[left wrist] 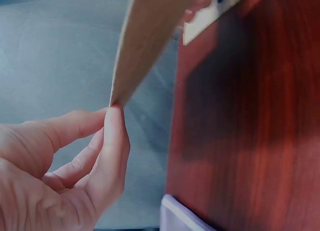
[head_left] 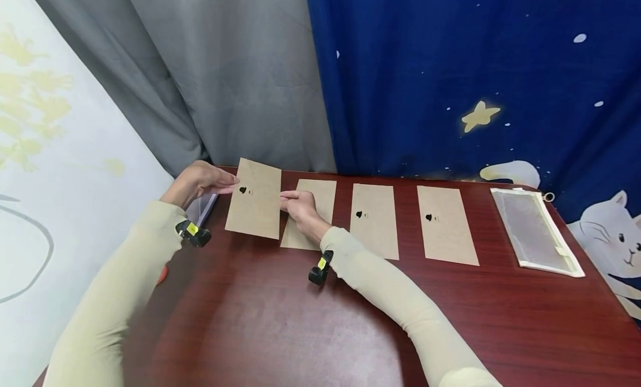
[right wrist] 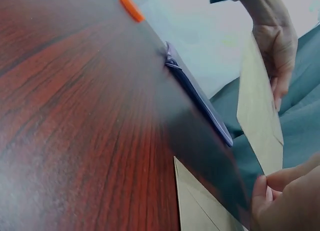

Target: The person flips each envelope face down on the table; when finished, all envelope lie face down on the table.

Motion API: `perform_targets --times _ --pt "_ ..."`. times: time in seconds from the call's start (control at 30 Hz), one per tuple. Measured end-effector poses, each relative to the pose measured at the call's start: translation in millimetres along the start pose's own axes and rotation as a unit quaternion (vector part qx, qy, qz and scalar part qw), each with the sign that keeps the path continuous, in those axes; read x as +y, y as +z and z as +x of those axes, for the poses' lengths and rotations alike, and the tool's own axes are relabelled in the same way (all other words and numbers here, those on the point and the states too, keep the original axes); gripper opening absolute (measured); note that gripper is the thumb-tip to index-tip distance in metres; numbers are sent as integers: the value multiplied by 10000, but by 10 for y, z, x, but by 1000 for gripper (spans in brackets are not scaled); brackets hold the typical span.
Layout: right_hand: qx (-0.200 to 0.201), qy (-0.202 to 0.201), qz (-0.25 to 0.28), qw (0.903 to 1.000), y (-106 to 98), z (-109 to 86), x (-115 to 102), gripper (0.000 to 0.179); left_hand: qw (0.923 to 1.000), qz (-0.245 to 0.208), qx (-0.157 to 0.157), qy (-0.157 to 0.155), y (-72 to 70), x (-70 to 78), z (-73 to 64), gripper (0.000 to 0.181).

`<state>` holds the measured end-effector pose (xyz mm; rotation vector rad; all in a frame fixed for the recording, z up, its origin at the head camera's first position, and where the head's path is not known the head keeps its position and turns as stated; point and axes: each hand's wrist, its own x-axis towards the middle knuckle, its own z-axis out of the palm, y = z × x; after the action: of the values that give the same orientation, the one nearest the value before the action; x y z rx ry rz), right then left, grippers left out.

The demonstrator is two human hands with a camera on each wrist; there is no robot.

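Observation:
A brown kraft envelope (head_left: 254,206) with a small black hat print is held up over the table between both hands. My left hand (head_left: 202,180) pinches its left edge between thumb and fingers, seen close in the left wrist view. On the opposite edge, my right hand (head_left: 302,210) pinches the paper with thumb and fingertips. The raised envelope (right wrist: 260,111) appears tilted in the right wrist view, with the left hand (right wrist: 277,51) beyond it. Beneath the right hand lies another kraft envelope (head_left: 323,195), partly covered by that hand and the raised one.
Two more printed envelopes, a middle one (head_left: 373,217) and a right one (head_left: 447,225), lie in a row. A white-edged mesh zip pouch (head_left: 533,228) lies far right. Behind the left wrist is a purple-edged pouch (right wrist: 200,98), near an orange object (right wrist: 131,9). Curtains (head_left: 250,86) hang behind the table.

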<state>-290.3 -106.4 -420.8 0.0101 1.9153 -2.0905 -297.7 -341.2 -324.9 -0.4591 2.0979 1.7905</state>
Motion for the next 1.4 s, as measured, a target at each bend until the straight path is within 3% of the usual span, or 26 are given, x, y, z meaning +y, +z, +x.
perform_targets --times 0.17,0.23,0.3,0.37,0.43,0.47,0.57,0.63,0.7,0.8,0.97,1.07,1.17,1.3,1.4 --pt "-206 190 214 9994 26 3 -2 26 9999 91 -73 17 -16 109 -72 21" --pt "-196 -23 -223 9996 23 -12 -14 23 9999 121 -52 8 -15 142 -98 21" --pt "-137 -638 -1058 9922 21 -42 -47 22 9999 115 50 0 2 177 -123 23" --pt "-5 -1446 -1929 9705 35 -97 -107 20 9999 34 145 67 28 211 -144 24" --pt "126 -2304 -2607 9374 74 -185 -203 18 9994 -76 293 195 63 239 -166 25" --pt "157 -2690 -2819 9208 106 -231 -259 17 9988 -75 369 297 86 250 -179 26" --pt "129 -3363 -3170 8867 234 -366 -431 16 9962 -26 585 646 150 264 -230 22" --pt "91 -3431 -3487 8721 333 -432 -524 17 9937 41 728 857 189 263 -266 19" --pt "55 -3254 -3849 8637 426 -467 -581 24 9917 37 783 1023 232 263 -296 17" --pt "75 -2934 -4536 8415 540 -507 -620 37 9906 -7 803 1109 301 273 -311 21" --pt "561 -3059 -5476 7768 650 -534 -644 27 9878 192 1042 1142 390 311 -304 27" --pt "828 -3167 -5777 7477 670 -547 -652 22 9838 356 1212 1271 415 327 -318 19" --pt "944 -3195 -5892 7361 663 -550 -641 24 9803 413 1295 1433 435 320 -342 13" --pt "1177 -3260 -5847 7335 623 -532 -611 23 9805 224 1230 1518 452 280 -353 8" --pt "1359 -3365 -5705 7368 596 -520 -607 21 9846 -39 1212 1257 415 231 -307 16"
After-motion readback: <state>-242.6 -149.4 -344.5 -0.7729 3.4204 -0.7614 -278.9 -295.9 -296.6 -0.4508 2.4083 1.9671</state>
